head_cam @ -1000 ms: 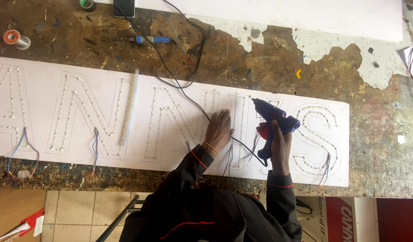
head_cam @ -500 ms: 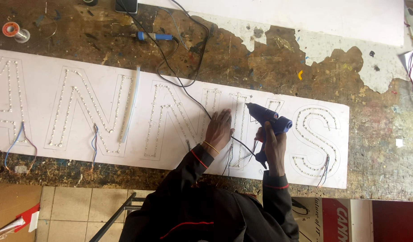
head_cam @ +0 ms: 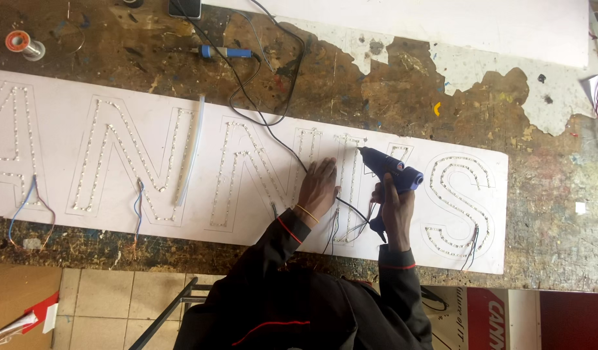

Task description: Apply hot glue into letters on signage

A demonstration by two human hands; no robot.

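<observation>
**Glue gun nozzle at the top of a letter stroke, left hand flat beside it**

The right hand (head_cam: 391,209) is closed around the grip of a blue glue gun (head_cam: 388,170), whose body runs at a slant: nozzle up and to the left, handle down toward the person. The nozzle tip sits at the upper end of an upright letter stroke on the long white sign board (head_cam: 247,175), just right of the left hand (head_cam: 318,188). That hand lies open, palm down, fingers spread toward the far edge, pressing the board and close to a black cable (head_cam: 260,116) crossing it. The board's long axis runs left to right along the bench (head_cam: 390,91); the dotted stroke runs away from the person, between the two hands. The right hand is the nearer to the nozzle's point of contact.

Compared with a second ago, the glue gun has tilted lower and its nozzle has come down nearer the board; the left hand has hardly shifted.
</observation>
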